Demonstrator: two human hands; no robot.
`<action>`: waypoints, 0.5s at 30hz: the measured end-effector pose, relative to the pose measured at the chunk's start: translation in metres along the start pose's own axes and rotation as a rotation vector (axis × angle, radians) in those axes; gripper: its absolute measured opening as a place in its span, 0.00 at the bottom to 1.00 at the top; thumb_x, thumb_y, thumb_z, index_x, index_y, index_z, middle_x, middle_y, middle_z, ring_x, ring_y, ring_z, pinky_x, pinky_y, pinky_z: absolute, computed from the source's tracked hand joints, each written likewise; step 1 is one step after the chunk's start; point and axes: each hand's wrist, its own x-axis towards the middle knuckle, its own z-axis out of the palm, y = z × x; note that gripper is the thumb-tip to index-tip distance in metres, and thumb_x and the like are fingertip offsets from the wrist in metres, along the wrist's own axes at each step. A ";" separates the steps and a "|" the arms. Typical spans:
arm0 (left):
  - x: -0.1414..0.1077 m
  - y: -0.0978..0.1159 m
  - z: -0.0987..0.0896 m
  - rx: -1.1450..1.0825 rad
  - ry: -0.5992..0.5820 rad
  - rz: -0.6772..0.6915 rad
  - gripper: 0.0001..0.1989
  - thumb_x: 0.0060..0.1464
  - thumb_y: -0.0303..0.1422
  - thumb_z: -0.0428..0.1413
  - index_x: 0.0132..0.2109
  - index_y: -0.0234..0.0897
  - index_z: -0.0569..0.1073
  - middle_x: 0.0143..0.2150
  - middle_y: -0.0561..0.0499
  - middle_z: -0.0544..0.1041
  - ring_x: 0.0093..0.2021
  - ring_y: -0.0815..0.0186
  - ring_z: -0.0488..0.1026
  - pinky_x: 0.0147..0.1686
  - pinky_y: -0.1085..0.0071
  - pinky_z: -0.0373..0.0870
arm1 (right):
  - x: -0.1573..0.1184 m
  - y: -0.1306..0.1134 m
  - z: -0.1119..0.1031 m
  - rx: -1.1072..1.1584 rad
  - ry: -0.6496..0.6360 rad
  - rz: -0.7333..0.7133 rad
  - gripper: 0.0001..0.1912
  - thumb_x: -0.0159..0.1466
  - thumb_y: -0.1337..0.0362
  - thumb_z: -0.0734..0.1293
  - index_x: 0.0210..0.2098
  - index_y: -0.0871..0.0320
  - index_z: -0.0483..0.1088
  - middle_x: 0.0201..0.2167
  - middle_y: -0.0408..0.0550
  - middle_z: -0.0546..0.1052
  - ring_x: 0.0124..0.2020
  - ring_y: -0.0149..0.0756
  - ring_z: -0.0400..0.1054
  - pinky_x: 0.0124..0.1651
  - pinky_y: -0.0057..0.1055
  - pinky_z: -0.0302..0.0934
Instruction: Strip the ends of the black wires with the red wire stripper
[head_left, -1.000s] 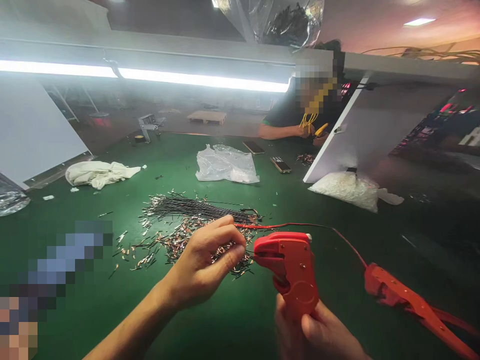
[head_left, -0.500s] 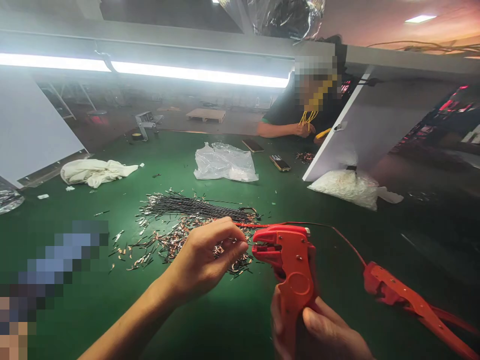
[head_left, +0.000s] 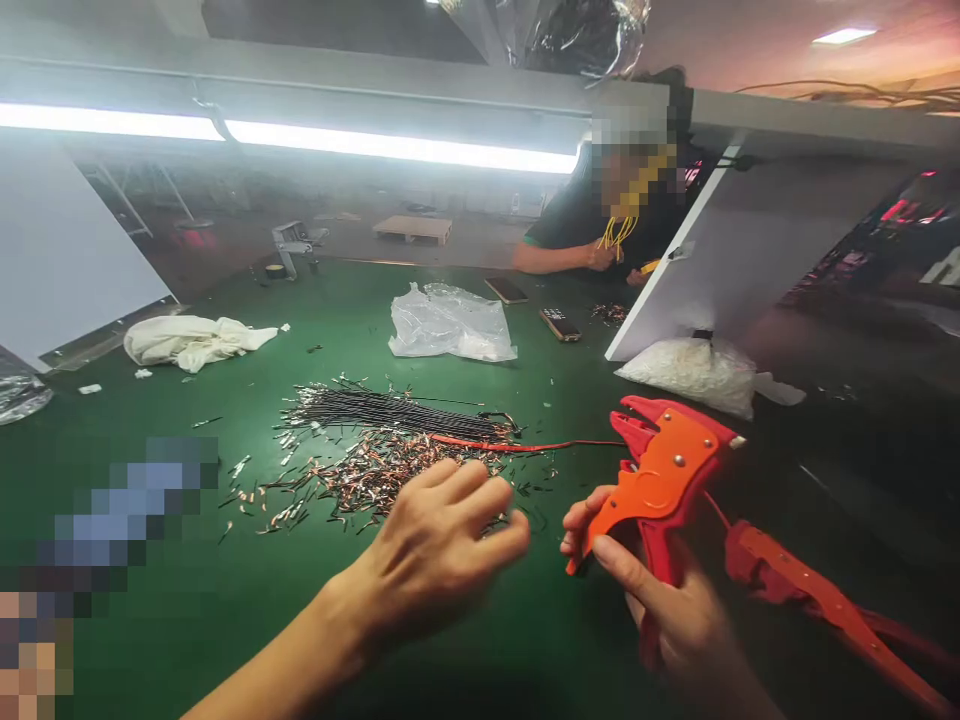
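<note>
My right hand (head_left: 675,610) is wrapped around the handles of a red and orange wire stripper (head_left: 667,470); its jaws point up and left, with no wire visible in them. My left hand (head_left: 450,535) has its fingers curled in over the near side of the scrap pile; whatever is between them is hidden. Just beyond it lies a heap of copper wire ends (head_left: 375,470) with black insulation bits. A bundle of black wires (head_left: 390,410) lies behind that heap. Across its right end runs a thin red strip (head_left: 480,443).
A second red tool (head_left: 817,590) lies at the right. Farther back are a clear plastic bag (head_left: 450,325), two phones (head_left: 560,325), a white cloth (head_left: 195,343) and a filled bag (head_left: 690,372) by a white panel (head_left: 750,240). A person (head_left: 570,225) across the table handles yellow wires.
My right hand has turned the wire stripper and drawn it up and right, away from my left hand. My left hand has shifted slightly right and down, its fingers curling, and the wire no longer shows.
</note>
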 end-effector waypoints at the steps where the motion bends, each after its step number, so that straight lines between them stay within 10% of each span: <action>1: 0.001 0.005 0.000 -0.021 0.003 0.030 0.12 0.58 0.23 0.49 0.38 0.43 0.74 0.29 0.54 0.73 0.28 0.67 0.65 0.27 0.67 0.59 | -0.001 0.001 0.001 -0.048 0.023 -0.001 0.10 0.63 0.58 0.68 0.43 0.52 0.69 0.36 0.46 0.74 0.36 0.38 0.70 0.42 0.33 0.67; 15: 0.001 0.025 0.009 -0.074 0.041 0.093 0.12 0.61 0.26 0.50 0.34 0.42 0.76 0.27 0.55 0.73 0.30 0.68 0.68 0.25 0.67 0.62 | -0.013 0.031 0.004 -0.374 0.065 -0.007 0.15 0.60 0.51 0.68 0.39 0.56 0.73 0.37 0.52 0.78 0.40 0.46 0.73 0.47 0.34 0.67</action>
